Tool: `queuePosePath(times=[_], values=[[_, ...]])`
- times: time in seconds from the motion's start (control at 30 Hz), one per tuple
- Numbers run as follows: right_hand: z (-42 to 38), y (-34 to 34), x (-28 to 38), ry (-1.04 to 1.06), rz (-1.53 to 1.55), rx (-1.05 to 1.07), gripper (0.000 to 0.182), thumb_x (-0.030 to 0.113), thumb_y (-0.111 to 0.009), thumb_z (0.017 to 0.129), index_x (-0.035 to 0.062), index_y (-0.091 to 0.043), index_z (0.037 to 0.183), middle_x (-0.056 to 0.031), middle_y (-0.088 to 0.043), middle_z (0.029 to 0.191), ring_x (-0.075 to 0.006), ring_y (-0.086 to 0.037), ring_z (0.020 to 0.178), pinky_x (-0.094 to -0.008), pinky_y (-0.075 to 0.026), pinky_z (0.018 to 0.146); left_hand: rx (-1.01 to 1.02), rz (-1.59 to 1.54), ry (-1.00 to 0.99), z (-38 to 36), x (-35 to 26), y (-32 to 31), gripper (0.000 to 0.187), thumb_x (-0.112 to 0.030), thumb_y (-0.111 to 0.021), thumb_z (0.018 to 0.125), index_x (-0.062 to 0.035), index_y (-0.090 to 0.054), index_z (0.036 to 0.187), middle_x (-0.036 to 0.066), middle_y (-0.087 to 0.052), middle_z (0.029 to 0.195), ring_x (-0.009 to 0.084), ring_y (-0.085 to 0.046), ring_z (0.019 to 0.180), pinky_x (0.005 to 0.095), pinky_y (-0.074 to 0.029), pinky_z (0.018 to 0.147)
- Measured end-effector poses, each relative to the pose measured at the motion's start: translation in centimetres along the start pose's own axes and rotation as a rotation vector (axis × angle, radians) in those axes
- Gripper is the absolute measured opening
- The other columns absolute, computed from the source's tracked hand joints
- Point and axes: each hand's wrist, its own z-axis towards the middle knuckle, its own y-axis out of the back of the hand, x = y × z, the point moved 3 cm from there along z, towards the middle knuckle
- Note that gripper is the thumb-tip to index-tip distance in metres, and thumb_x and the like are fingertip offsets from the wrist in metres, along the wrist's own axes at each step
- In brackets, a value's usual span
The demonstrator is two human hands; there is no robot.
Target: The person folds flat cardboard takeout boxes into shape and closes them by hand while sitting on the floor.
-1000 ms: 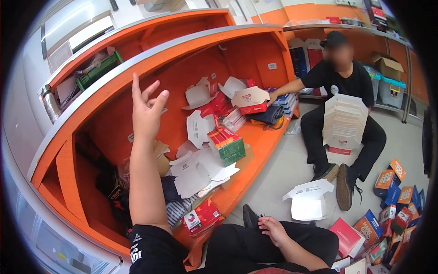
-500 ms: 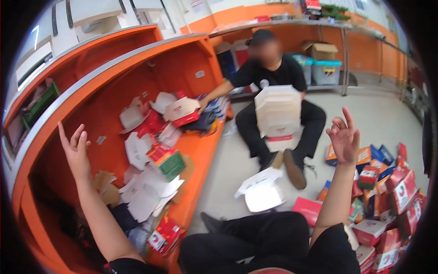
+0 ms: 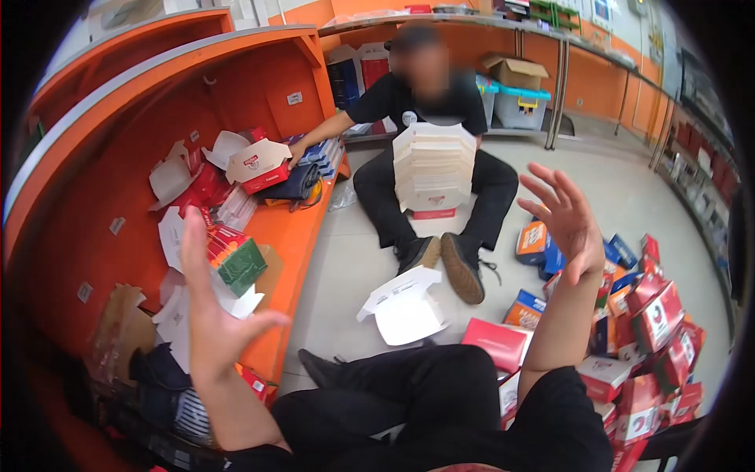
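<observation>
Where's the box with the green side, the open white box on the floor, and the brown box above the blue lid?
Green-sided box [image 3: 243, 270]: head view, on its green side.
Open white box [image 3: 410, 318]: head view, on its bright lower part.
Brown box [image 3: 516, 78]: head view, on its front.

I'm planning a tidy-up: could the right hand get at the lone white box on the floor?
Probably yes: the right hand looks empty and nothing lies over the white box, though it may take a forward lean.

The left hand [image 3: 211, 326] is raised and spread before the orange shelf [image 3: 295, 250], the right hand [image 3: 572, 228] before piled boxes [image 3: 661, 315]. A white carton [image 3: 409, 320] lies on the floor [image 3: 342, 244]; opposite, a seated person [image 3: 384, 100] touches a red box [image 3: 266, 181].
</observation>
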Motion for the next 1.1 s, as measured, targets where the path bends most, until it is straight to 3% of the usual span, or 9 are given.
queuePosePath(times=[0.13,0.3,0.4,0.7,0.87,0.97,1.0,1.07,1.1], values=[[2.7,-9.9,-1.5,0.071,-0.249,0.516,0.133,0.05,-0.087,0.041,0.0079,-0.013,0.143,-0.0289,-0.004,0.145,-0.042,-0.006,0.135,-0.0522,-0.014,0.105,0.434,-0.229,-0.176,-2.9,-4.8,-6.6,0.132,-0.049,-0.084,0.047,-0.0111,-0.001,0.143,0.026,0.005,0.146,0.0433,-0.001,0.135,0.0543,-0.01,0.106],[-2.1,-21.0,-4.0,0.088,0.247,0.423,0.141,0.054,-0.084,0.043,0.0091,0.004,0.144,-0.0364,0.007,0.141,-0.048,0.004,0.133,-0.0503,-0.014,0.104,0.798,-0.72,-0.199,-7.9,-9.8,-15.2,0.14,-0.047,-0.084,0.049,-0.016,0.021,0.136,0.032,0.018,0.14,0.0505,0.004,0.131,0.0583,-0.01,0.104],[-3.5,-21.9,-2.6,0.104,0.231,0.357,0.138,0.052,-0.084,0.045,0.0097,0.004,0.144,-0.0443,0.003,0.135,-0.0538,-0.002,0.13,-0.0532,-0.016,0.102,0.812,-0.831,-0.127,-9.8,-8.4,-14.7,0.142,-0.047,-0.084,0.05,-0.0175,0.028,0.131,0.034,0.021,0.138,0.0531,0.005,0.13,0.0591,-0.01,0.104],[-3.2,-22.3,-4.1,-0.123,0.368,0.356,0.138,0.034,-0.089,0.044,0.0199,0.005,0.144,-0.0306,-0.001,0.143,-0.0457,-0.013,0.133,-0.0454,-0.029,0.1,0.709,-0.864,-0.074,-11.1,-7.3,-12.7,0.152,-0.046,-0.085,0.05,-0.0205,0.049,0.118,0.039,0.029,0.132,0.0598,0.006,0.126,0.0604,-0.013,0.102],[-2.4,-23.0,-2.8,-0.012,0.208,0.481,0.14,0.038,-0.087,0.05,0.03,0.022,0.138,-0.0323,0.004,0.143,-0.0455,-0.023,0.13,-0.05,-0.037,0.094,0.621,-0.849,-0.161,-10.3,-8.1,-11.5,0.153,-0.046,-0.085,0.05,-0.0155,0.048,0.119,0.038,0.026,0.134,0.0586,-0.001,0.127,0.0576,-0.015,0.104],[-2.4,-22.6,-4.1,-0.069,0.296,0.441,0.137,0.035,-0.088,0.048,0.0189,0.01,0.143,-0.0254,-0.003,0.146,-0.0408,-0.018,0.133,-0.046,-0.028,0.102,0.669,-0.916,0.019,-11.3,-5.7,-12.8,0.154,-0.05,-0.084,0.048,-0.0131,0.046,0.121,0.033,0.017,0.14,0.0463,-0.002,0.133,0.054,-0.014,0.106],[-2.6,-21.6,-5.4,-0.218,0.198,0.515,0.14,0.039,-0.086,0.052,0.0205,0.022,0.139,-0.029,0.001,0.144,-0.0386,-0.023,0.132,-0.0472,-0.033,0.099,0.702,-0.95,0.121,-11.7,-4.8,-13.3,0.154,-0.052,-0.084,0.047,-0.0124,0.045,0.122,0.031,0.012,0.143,0.0403,-0.003,0.135,0.0525,-0.013,0.106],[-2.2,-18.3,-6.3,-0.342,-0.419,0.339,0.128,0.037,-0.087,0.05,0.0047,-0.005,0.143,-0.0278,-0.004,0.144,-0.0378,-0.013,0.135,-0.0404,-0.024,0.105,0.658,-0.332,0.284,-9.1,-2.0,-11.1,0.128,-0.051,-0.081,0.051,-0.0061,-0.004,0.143,0.029,-0.017,0.142,0.038,-0.023,0.132,0.0426,-0.027,0.103],[-1.3,-16.9,-5.6,-0.452,-0.755,0.079,0.116,0.029,-0.086,0.052,0.0097,-0.016,0.142,-0.0265,-0.008,0.144,-0.0435,-0.012,0.133,-0.0443,-0.025,0.105,0.341,0.099,0.171,-8.9,-0.8,-10.1,0.109,-0.05,-0.079,0.056,-0.0069,-0.024,0.14,0.026,-0.019,0.143,0.0397,-0.025,0.13,0.0489,-0.027,0.1]])
